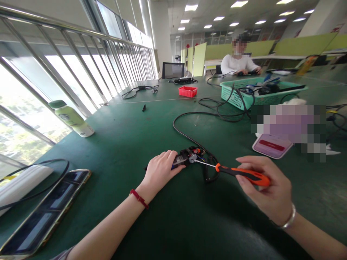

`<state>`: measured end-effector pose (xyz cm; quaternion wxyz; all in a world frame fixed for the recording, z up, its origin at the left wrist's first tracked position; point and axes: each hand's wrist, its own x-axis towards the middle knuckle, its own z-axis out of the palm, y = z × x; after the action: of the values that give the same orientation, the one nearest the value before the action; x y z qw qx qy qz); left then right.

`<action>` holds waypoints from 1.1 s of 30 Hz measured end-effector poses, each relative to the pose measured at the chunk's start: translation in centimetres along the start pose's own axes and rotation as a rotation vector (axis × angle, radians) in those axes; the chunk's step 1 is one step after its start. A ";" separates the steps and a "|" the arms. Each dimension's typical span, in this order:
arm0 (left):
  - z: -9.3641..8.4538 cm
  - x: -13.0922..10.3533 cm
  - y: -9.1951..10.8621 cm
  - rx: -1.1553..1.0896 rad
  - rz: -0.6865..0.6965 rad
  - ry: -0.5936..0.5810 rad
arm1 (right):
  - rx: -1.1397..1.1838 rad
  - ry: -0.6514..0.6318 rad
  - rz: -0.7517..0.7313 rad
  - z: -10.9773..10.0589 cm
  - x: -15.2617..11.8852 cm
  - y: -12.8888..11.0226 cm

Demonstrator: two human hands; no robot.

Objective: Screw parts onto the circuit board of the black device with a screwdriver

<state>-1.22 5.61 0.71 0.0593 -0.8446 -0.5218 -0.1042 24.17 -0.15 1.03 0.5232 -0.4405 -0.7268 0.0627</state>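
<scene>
Well inside table edge [108,112], screwdriver [229,170] at device [184,156]

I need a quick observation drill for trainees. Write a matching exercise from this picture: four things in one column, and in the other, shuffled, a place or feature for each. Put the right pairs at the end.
Column one
1. Screwdriver
2. Black device
3. Red tray
4. Bottle

Column two
A. Topped with a green cap
B. Held in the left grip
C. Farthest away of the four
D. Held in the right grip

Right pairs: 1-D, 2-B, 3-C, 4-A
</scene>
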 end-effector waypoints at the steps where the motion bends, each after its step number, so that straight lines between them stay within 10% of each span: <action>1: 0.0 0.0 0.0 0.001 0.001 0.000 | 0.009 0.047 -0.015 0.0 0.0 0.0; 8: 0.1 0.0 -0.1 0.001 0.008 0.016 | -0.012 -0.081 0.013 -0.1 -0.1 0.1; 14: 0.3 0.0 -0.2 0.005 0.011 0.017 | 0.008 0.125 -0.060 0.2 0.0 0.3; 19: 0.2 -0.1 -0.2 0.003 0.009 0.018 | -0.024 -0.034 0.017 0.0 0.0 0.3; 33: 0.2 0.0 -0.1 0.008 0.008 0.018 | 0.015 0.076 -0.036 0.1 0.1 0.2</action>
<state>-1.31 5.67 0.49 0.0680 -0.8456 -0.5181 -0.1094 24.17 0.08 0.99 0.5547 -0.4257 -0.7137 0.0418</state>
